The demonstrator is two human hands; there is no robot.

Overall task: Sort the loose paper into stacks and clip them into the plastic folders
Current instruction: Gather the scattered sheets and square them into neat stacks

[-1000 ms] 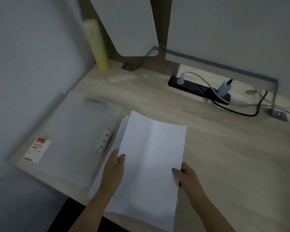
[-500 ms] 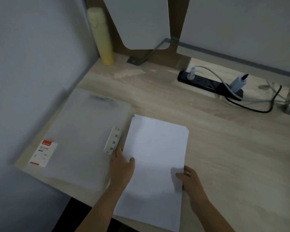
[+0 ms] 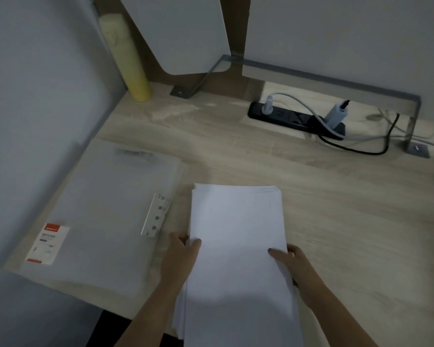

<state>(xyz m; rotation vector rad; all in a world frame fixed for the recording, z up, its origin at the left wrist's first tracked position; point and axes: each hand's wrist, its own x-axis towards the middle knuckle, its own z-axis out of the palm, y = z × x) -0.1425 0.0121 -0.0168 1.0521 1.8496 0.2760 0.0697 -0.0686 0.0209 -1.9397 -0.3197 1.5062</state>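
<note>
White paper stack [image 3: 237, 236] gripped at both sides; left hand [image 3: 179, 259], right hand [image 3: 295, 267] closed on edges, thumbs on top.

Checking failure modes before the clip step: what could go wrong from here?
1. The paper stack overhangs the near edge of the desk; if the left hand or right hand lets go, sheets may slide off.
2. Sheet edges look uneven on the left, so the stack may clip crooked.
3. The folder lies shut, its metal clip beside the stack: sheets could snag.
</note>
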